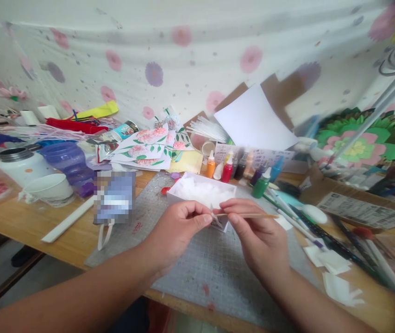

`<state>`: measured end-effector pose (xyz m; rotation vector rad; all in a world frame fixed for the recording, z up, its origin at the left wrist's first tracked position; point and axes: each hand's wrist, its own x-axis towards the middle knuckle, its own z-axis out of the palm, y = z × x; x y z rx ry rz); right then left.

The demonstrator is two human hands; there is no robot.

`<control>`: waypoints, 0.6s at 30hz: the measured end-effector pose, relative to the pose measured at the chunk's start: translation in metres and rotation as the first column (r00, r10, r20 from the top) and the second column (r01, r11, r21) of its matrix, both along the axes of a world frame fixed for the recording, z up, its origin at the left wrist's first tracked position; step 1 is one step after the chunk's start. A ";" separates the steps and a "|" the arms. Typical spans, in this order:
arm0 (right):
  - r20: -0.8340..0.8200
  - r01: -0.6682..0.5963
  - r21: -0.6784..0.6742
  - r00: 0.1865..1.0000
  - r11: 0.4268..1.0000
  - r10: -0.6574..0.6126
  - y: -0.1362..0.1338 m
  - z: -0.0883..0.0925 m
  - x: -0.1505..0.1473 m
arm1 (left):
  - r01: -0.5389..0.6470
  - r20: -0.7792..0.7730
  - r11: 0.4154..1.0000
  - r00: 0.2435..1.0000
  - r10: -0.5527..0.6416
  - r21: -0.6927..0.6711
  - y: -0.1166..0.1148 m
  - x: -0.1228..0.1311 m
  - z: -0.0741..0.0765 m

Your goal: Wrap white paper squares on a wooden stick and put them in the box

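Observation:
My left hand [179, 226] is closed in a pinch on a small white paper piece [216, 218] over the grey cutting mat [197, 268]. My right hand [256, 233] pinches a thin wooden stick [253, 215] that points right, its near end meeting the paper piece between my two hands. Just behind my fingers stands a white box [200, 190] holding white fluffy material.
Small paint bottles [228, 167] line up behind the box. Brushes and pens [322, 231] and white paper scraps [336, 277] lie at the right. A white cup [47, 187], a purple jar [68, 159] and a white jar [21, 164] stand at the left, printed flower papers [148, 145] beyond.

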<state>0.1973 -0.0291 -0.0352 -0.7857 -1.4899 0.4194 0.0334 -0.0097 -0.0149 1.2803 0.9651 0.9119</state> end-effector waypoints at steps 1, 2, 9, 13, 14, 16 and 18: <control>-0.010 0.006 -0.010 1.000 1.000 -0.006 0.001 -0.001 0.000 | 0.008 0.000 1.000 1.000 -0.008 0.004 0.000 0.000 0.000; -0.020 0.011 -0.017 1.000 1.000 -0.012 0.001 -0.002 0.000 | 0.014 0.002 1.000 1.000 -0.014 0.008 0.001 0.000 0.001; -0.044 0.008 -0.027 0.999 1.000 -0.009 0.003 -0.004 0.000 | 0.014 0.018 1.000 1.000 -0.014 -0.018 0.000 0.002 0.003; -0.026 -0.005 -0.011 1.000 1.000 0.005 0.002 -0.004 -0.001 | -0.004 0.021 1.000 1.000 0.005 -0.027 -0.001 0.004 0.003; -0.028 -0.007 -0.010 1.000 1.000 0.007 0.002 -0.004 -0.001 | -0.012 0.017 1.000 1.000 0.012 -0.027 -0.001 0.005 0.003; -0.041 -0.010 -0.014 0.999 1.000 0.009 0.001 -0.004 -0.002 | -0.023 0.012 0.999 1.000 0.023 -0.029 -0.001 0.005 0.003; -0.052 -0.014 -0.023 0.999 1.000 0.012 0.001 -0.004 -0.002 | -0.027 0.012 0.999 1.000 0.027 -0.030 -0.001 0.005 0.003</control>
